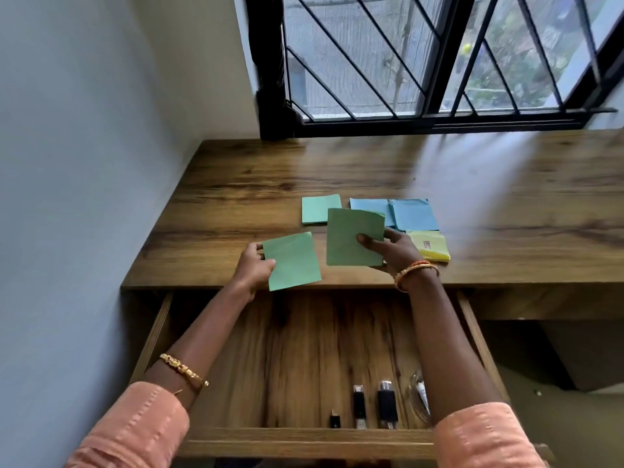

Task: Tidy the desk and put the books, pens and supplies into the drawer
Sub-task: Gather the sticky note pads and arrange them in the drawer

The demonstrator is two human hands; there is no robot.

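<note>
Left hand [253, 265] pinches a green sheet [292, 261]. Right hand [393, 249] grips a darker green pad [351, 236], possibly several sheets. Yellow pad [432, 249] lies just right of it.

Soft daylight from window [439, 55], pale glare streak across bench [472, 170]. Dim inside drawer [304, 349]. Wide-angle bending at edges, slight motion blur on sleeves [135, 430], window bars smeared.

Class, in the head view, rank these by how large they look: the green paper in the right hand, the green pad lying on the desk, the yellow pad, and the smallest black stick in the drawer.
1. Green paper in the right hand, though it is raised nearer the camera.
2. Green pad on the desk and yellow pad: too alike to rank, and the yellow one is partly hidden.
3. Smallest black stick.
</note>
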